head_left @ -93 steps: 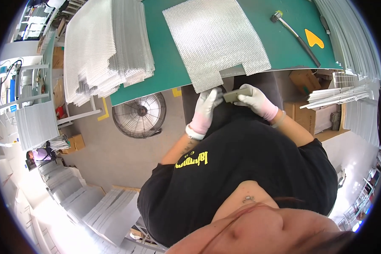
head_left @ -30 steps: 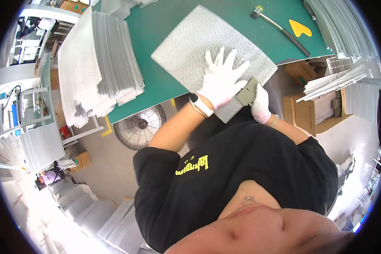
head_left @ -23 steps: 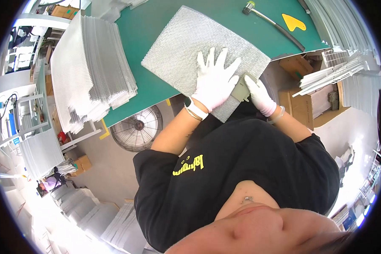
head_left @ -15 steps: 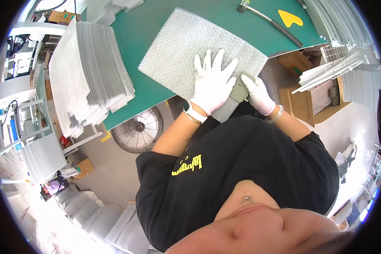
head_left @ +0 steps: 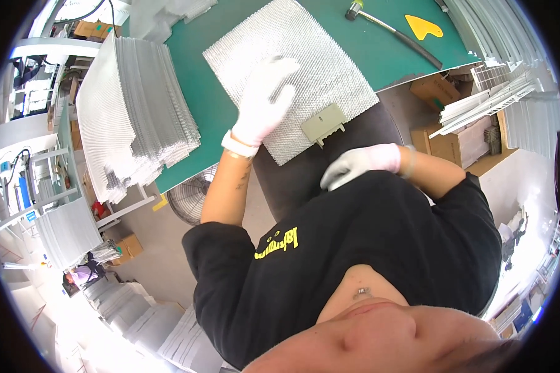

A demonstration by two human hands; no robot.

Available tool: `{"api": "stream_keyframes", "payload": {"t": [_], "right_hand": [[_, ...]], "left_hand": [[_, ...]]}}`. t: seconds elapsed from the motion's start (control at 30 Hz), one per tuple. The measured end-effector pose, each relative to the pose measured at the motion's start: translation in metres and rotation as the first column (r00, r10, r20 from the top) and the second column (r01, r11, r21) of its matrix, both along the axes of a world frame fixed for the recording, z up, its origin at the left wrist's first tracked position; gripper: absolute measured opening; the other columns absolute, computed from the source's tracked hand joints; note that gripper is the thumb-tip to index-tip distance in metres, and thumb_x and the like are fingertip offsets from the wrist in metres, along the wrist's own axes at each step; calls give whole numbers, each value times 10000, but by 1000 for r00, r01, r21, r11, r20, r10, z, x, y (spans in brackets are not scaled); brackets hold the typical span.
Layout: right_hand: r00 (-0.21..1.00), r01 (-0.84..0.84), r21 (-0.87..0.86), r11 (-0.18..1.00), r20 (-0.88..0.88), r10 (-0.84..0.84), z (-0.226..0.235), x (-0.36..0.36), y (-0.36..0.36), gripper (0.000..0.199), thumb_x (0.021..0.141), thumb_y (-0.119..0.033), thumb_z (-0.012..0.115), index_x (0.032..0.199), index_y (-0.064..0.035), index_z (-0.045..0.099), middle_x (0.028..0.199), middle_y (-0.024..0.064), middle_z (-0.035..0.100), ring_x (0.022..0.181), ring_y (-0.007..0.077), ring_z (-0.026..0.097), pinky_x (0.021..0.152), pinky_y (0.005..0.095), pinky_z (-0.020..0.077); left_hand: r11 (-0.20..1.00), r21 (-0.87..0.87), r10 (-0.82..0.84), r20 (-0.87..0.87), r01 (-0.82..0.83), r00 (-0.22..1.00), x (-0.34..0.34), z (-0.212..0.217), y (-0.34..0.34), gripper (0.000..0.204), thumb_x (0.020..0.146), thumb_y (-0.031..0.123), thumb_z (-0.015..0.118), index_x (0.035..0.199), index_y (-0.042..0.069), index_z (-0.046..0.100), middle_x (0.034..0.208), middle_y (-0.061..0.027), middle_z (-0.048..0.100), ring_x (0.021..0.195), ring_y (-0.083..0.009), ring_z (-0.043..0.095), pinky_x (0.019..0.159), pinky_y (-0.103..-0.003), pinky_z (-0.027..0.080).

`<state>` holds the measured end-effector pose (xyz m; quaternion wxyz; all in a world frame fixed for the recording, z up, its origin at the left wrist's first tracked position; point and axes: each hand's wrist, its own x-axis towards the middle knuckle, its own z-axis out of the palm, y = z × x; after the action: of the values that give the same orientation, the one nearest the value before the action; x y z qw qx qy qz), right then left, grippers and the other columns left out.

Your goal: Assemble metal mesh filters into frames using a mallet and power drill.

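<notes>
A silvery mesh sheet (head_left: 320,65) lies at a slant over the near edge of the green tabletop, its near part overhanging. My left hand (head_left: 264,102), in a white glove, is over the sheet's left part. Its thumb is apart from the fingers, with nothing seen in it; the fingertips are blurred. On the sheet's near edge rests a grey-green plastic piece (head_left: 323,123) with small prongs, touched by neither hand. My right hand (head_left: 359,165), also gloved, hangs off the sheet close to my body, fingers loosely bent, thumb apart, and no object showing.
A tall stack of mesh sheets (head_left: 152,102) stands at the left. Farther right on the green tabletop (head_left: 190,65) lie a hammer (head_left: 395,32) and a yellow scraper (head_left: 423,27). Cardboard boxes (head_left: 442,149) and white strips (head_left: 485,109) are at the right. A round fan (head_left: 194,196) is below the table.
The mesh sheet has turned clockwise. My left hand has moved left across it. My right hand has let go of the plastic piece and drawn back toward my body.
</notes>
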<state>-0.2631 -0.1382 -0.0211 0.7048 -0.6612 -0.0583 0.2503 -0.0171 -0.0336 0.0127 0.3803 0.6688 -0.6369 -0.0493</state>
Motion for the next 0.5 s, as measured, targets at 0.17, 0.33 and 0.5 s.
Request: {"api": "stream_keyframes", "payload": {"t": [0.17, 0.33, 0.5], "right_hand": [[483, 863, -456, 217, 622, -616, 51, 19, -71, 447, 863, -378, 663, 1127, -17, 661, 931, 175, 654, 880, 329, 643, 802, 418, 514], [775, 588, -808, 37, 550, -310, 33, 59, -88, 528, 860, -392, 653, 1156, 43, 609, 1033, 216, 606, 989, 377, 603, 888, 444, 491], [700, 684, -728, 36, 643, -311, 32, 48, -91, 503, 873, -356, 649, 1189, 33, 608, 1001, 198, 600, 969, 362, 604, 872, 436, 491]], "left_hand": [[748, -10, 321, -869, -664, 376, 27, -12, 52, 490, 965, 96, 574, 1425, 10, 427, 1394, -112, 506, 1268, -216, 486, 1071, -366, 397], [873, 181, 252, -962, -453, 102, 46, -24, 50, 443, 932, 116, 624, 1332, 11, 465, 1200, -32, 502, 1073, -131, 489, 1018, -307, 386], [860, 205, 390, -855, -468, 342, 50, -28, 52, 631, 940, 166, 633, 1457, -59, 348, 1425, -170, 438, 1303, -252, 439, 1142, -369, 307]]}}
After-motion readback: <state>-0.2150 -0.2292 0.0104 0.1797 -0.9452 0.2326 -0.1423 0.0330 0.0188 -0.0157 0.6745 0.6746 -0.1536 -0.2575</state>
